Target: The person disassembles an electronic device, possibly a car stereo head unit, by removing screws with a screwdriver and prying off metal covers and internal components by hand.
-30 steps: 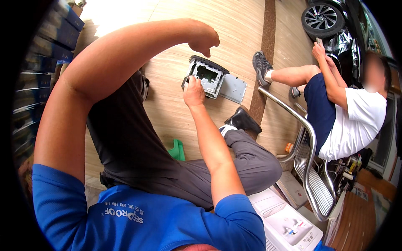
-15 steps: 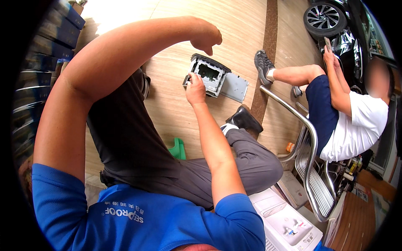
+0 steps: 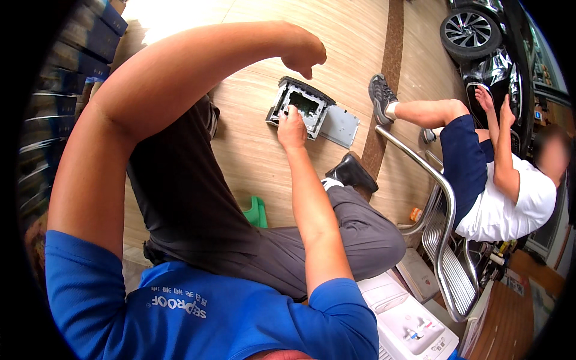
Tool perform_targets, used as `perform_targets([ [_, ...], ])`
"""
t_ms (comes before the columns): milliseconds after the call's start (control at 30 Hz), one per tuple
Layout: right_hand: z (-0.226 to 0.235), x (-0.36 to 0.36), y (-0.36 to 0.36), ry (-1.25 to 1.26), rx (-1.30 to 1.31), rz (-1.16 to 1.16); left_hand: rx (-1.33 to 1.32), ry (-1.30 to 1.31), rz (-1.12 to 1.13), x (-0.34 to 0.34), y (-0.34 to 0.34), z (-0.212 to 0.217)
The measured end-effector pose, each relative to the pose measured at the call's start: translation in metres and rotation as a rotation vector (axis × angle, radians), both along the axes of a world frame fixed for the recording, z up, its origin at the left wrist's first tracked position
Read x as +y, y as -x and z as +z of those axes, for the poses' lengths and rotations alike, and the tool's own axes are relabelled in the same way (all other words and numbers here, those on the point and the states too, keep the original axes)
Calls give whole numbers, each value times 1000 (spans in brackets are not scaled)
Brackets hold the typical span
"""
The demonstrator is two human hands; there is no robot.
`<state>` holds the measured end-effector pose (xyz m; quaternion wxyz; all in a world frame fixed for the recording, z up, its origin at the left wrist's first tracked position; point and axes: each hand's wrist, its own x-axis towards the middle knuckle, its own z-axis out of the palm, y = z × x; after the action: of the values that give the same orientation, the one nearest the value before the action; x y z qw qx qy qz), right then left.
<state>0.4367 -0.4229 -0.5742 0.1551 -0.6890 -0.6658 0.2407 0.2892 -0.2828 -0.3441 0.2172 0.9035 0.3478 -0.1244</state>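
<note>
On the floor in front of me a boxy grey-and-black electronic unit [image 3: 316, 127] lies with its top opened, showing a dark cavity. My right hand [image 3: 292, 129] is at its near left edge. Its fingers are pinched together, with a small dark bit between their tips that I cannot make out. Beyond the unit, my left hand [image 3: 305, 53] hangs in the air at the end of a bent arm. Its fingers curl downward and one points toward the unit; what they hold, if anything, is hidden. A flat grey metal plate [image 3: 340, 126] lies against the unit's right side.
A person in a white shirt [image 3: 510, 201] sits at right on a metal bench [image 3: 447, 234], near a black car's wheel [image 3: 470, 33]. Stacked blue boxes [image 3: 90, 39] stand at left. A green plastic piece [image 3: 257, 211] shows beside my leg, and a white basin [image 3: 414, 327] stands at lower right.
My right hand's fingers have shifted from the unit's left rim to a pinch near the opening. The seated person's hands have come apart, and the phone no longer shows.
</note>
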Motion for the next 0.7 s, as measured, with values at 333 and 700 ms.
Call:
perform_targets([
  [333, -24, 5, 6, -46, -59, 187, 6, -22, -74, 14, -2, -20],
  [700, -3, -1, 14, 15, -84, 68, 14, -5, -9, -1, 0, 1],
])
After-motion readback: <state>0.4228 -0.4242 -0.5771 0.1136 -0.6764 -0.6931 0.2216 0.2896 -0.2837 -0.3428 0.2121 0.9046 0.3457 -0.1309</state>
